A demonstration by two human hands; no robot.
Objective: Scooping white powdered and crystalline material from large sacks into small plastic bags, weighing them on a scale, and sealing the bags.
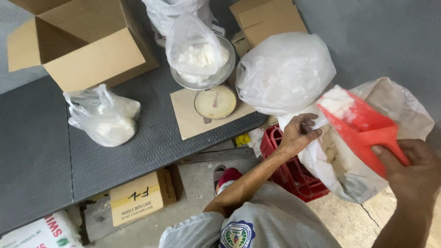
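Tabletop [41,156]: dark grey, ribbed surface, running along the left. Wall [381,41]: plain grey plaster, evenly lit, meeting the tabletop at the upper right. Floor [349,220]: pale, speckled concrete with a thin crack.

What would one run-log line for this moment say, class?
left hand: holds sack edge | right hand: lifts red scoop of white powder | scale: bag in pan

Right hand [415,172] grips the handle of a red scoop [363,126] loaded with white powder, raised above an open sack [395,110]. Left hand [298,133] holds the sack's rim. A bagged portion [197,55] sits on the scale [213,98] on the counter [36,151].
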